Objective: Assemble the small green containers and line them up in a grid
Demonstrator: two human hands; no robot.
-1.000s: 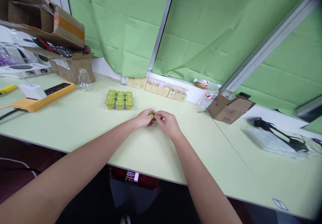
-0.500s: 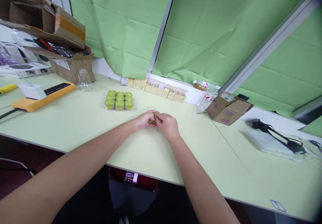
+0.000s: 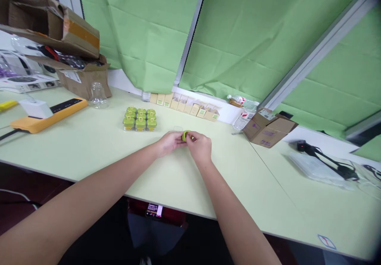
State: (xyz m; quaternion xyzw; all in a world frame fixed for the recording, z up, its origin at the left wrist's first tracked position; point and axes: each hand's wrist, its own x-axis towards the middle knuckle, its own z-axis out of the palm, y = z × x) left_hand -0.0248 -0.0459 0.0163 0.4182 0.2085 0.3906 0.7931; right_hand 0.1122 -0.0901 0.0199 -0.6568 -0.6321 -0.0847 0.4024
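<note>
A small green lid (image 3: 185, 135) is between my two hands above the middle of the table. My left hand (image 3: 170, 142) grips its left side with the fingers pointing right. From the other side my right hand (image 3: 200, 145) is closed, its fingertips pressed at the lid's inner face. Just behind the hands, a clear square container (image 3: 178, 129) is partly visible on the tabletop. To the left stand several clear little boxes with green lids (image 3: 141, 116), packed in rows.
Small cardboard boxes (image 3: 187, 105) line the back edge. An orange power strip (image 3: 53, 114), a clear jar (image 3: 98, 97) and open cartons (image 3: 83, 78) are at left. Plastic bottles (image 3: 242, 118), a brown carton (image 3: 264, 130) and a black headset-like device (image 3: 324, 158) lie at right.
The green lid has turned up and shows more between the fingers. My left hand has opened slightly around it and shifted a little left.
</note>
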